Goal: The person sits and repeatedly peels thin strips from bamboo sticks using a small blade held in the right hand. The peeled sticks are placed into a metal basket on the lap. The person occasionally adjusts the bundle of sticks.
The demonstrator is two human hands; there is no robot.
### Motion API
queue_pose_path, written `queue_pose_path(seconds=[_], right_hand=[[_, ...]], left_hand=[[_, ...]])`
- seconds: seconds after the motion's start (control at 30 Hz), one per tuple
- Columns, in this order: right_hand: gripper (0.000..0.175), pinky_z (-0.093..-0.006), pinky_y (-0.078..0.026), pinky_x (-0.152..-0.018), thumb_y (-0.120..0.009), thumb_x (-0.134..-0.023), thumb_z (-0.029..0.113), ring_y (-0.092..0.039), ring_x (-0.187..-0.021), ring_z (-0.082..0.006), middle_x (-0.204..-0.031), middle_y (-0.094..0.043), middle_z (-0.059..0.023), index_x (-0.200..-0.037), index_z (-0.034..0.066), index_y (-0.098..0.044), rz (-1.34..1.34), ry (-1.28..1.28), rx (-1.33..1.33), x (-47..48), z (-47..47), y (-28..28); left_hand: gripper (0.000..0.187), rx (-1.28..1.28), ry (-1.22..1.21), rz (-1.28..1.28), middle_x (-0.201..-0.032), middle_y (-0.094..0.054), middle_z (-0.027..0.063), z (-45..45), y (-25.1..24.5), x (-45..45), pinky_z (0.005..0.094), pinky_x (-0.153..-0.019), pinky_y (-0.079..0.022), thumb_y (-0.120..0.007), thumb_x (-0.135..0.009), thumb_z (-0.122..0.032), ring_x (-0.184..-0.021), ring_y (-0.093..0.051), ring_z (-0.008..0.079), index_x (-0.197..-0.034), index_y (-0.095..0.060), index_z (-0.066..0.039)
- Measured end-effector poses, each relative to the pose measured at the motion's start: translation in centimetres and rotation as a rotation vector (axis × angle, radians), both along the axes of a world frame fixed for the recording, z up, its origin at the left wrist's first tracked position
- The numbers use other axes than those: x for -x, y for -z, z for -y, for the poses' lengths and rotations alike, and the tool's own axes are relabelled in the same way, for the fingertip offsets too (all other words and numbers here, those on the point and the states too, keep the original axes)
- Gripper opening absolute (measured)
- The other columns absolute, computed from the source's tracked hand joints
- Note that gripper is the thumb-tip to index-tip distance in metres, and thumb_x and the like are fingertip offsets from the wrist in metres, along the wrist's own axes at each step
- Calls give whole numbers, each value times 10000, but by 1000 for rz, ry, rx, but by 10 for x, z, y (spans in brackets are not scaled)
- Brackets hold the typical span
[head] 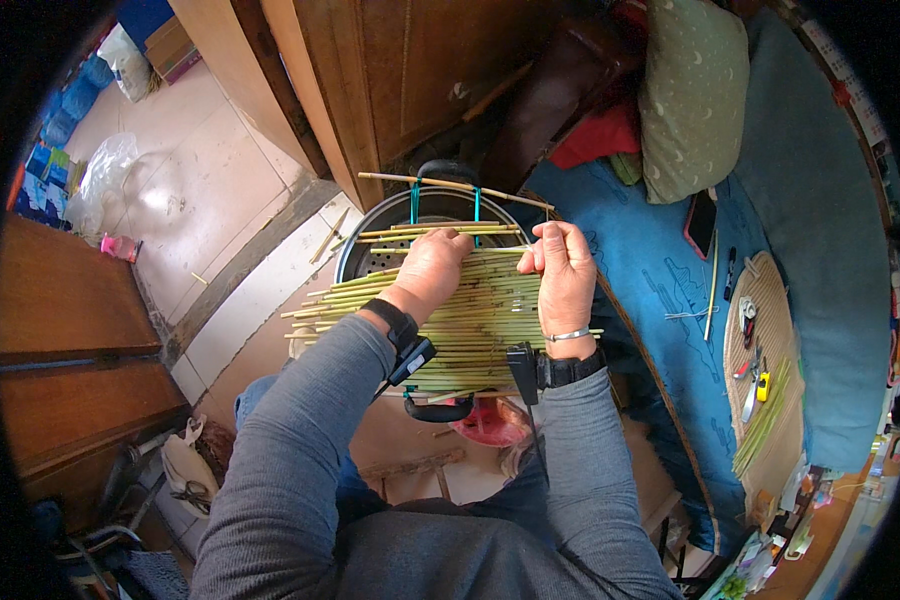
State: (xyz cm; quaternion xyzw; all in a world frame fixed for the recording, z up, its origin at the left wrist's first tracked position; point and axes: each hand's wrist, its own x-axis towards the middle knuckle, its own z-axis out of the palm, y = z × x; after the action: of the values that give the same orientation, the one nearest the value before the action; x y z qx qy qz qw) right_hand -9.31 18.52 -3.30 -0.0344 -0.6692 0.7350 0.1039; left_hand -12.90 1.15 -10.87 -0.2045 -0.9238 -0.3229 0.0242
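Note:
A mat of green plant stalks, laid side by side, covers most of a metal steamer pot in front of me. My left hand bends over its far edge, fingers pressed on a stalk. Beside that stalk's right end, my right hand has thumb and fingers pinched together, seemingly on a thin pale thread. Further off, a tan stick spans the pot, with green ties running down from it. Two or more loose stalks lie between stick and hands.
To the right, a blue cloth-covered seat holds a phone, a marker and a woven mat with a yellow cutter and cut stalks. A wooden door stands behind the pot. A red basin sits below.

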Motion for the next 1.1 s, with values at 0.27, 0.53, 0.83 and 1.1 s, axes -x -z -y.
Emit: queue_pose_path(seconds=[0.27, 0.53, 0.83, 1.1], right_hand=[[209, -249, -523, -594, -542, -1034, 206, -633, -652, -116, -691, -587, -17, -1001, 11, -611, 127, -18, -55, -6, -3, 2], [202, -237, -533, -613, -545, -1030, 199, -639, -675, -97, -749, -630, -19, -1038, 11, -619, 197, -84, -241, -17, -4, -3], [95, -271, -520, -580, -604, -978, 128, -650, -630, -126, -742, -664, -59, -1008, 43, -633, 10, -37, -695, -21, 0, 1], [141, -419, -543, -645, -644, -920, 140, -685, -790, -356, -872, -702, -159, -1042, 69, -643, -197, -17, -834, -25, 16, 4]], left_hand=[[143, 51, -47, -121, -956, -654, 112, 10, -10, 10, 433, -832, -522, -644, -830, -88, -963, -613, 347, -949, -722, -102], [109, 332, -157, -13, -996, -612, 38, 9, -17, 16, 442, -886, -446, -682, -822, -177, -1066, -546, 277, -916, -732, -153], [133, 48, 12, -98, -910, -652, 82, 18, -53, 8, 425, -799, -506, -658, -870, -131, -885, -632, 306, -994, -668, -85], [157, -442, 8, 379, -847, -706, 143, 14, -66, -8, 331, -680, -549, -689, -888, -101, -764, -697, 252, -996, -690, 13]])
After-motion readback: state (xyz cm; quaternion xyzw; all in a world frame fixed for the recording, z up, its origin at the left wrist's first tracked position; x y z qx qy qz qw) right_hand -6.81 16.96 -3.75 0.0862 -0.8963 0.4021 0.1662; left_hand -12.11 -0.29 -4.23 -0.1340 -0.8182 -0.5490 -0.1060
